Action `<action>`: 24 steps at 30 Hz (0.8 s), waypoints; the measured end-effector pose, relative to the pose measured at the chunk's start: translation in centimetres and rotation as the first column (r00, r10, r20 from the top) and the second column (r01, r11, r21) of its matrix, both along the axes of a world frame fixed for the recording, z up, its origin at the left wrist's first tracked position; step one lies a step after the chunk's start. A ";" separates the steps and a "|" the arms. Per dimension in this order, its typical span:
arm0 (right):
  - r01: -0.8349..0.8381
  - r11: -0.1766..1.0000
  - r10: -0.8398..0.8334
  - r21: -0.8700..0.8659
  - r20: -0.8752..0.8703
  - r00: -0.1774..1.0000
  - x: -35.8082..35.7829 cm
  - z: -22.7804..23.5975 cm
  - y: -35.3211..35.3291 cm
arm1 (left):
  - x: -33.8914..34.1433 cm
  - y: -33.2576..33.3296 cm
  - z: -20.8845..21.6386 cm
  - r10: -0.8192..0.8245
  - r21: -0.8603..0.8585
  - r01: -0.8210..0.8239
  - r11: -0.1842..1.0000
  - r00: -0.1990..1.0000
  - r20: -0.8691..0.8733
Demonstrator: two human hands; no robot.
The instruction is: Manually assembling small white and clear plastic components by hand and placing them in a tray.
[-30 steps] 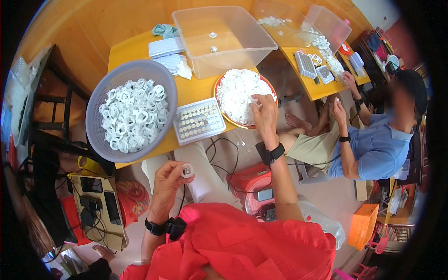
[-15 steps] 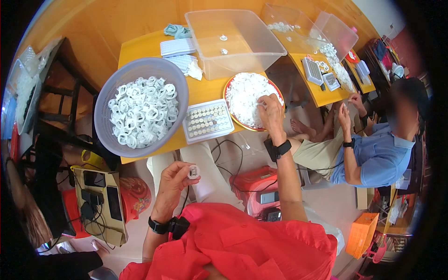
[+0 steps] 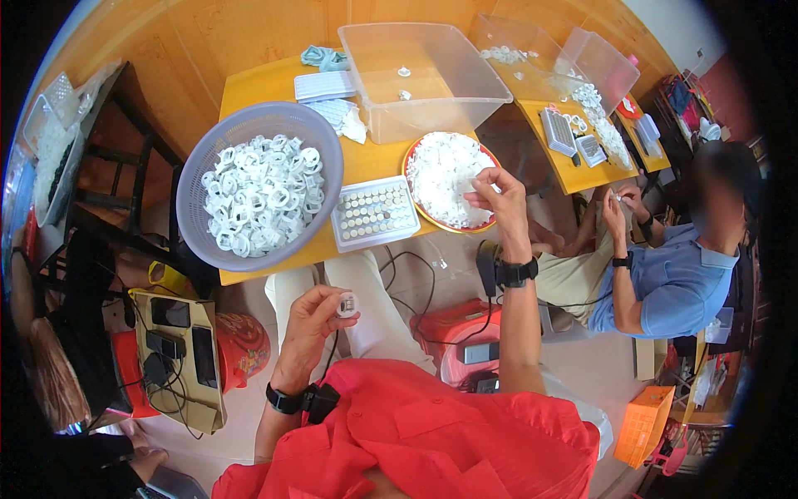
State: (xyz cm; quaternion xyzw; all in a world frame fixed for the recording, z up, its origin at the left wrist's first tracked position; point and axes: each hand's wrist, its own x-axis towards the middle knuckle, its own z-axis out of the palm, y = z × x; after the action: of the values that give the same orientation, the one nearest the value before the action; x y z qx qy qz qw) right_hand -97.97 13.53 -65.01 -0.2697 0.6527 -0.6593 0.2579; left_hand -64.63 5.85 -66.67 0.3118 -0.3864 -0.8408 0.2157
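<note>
Above my lap, my left hand pinches a small white round plastic part with a metallic-looking patch in its middle. My right hand hovers over the right edge of a red-rimmed round plate heaped with small white plastic pieces. Thumb and forefinger are pressed together there; whatever sits between them is too small to make out. Left of the plate lies a white tray with rows of small round silvery pieces. A grey-purple basket full of white ring-like plastic parts stands farther left.
Behind the plate is a clear plastic bin with a few white bits inside. Cloths lie beside it. At right, a co-worker in a blue shirt handles something small. A red stool and loose cables are below the table.
My right hand has lifted off the white pieces and drawn slightly right, toward the plate's edge. The left hand keeps hold of its round part. The view has shifted slightly.
</note>
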 end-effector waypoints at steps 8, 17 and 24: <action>-0.308 0.939 0.339 -0.152 0.270 0.901 10.0 1.1 0.9 | -0.8 0.3 1.1 -0.033 0.046 0.035 0.998 0.999 -0.036; -0.461 0.854 0.519 -0.239 0.389 0.761 16.3 2.1 0.4 | -0.1 -0.1 2.4 -0.074 0.093 0.085 0.992 0.990 -0.117; -0.480 0.877 0.480 -0.034 0.100 0.871 18.3 3.4 0.5 | 0.6 -0.2 2.5 -0.021 0.097 0.035 0.995 0.989 -0.143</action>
State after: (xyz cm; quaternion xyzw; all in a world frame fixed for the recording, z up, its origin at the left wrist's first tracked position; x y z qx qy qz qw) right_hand -79.69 14.02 -61.60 -0.3891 0.5481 -0.5906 0.4465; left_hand -64.02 5.68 -64.19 0.2561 -0.3322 -0.8819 0.2152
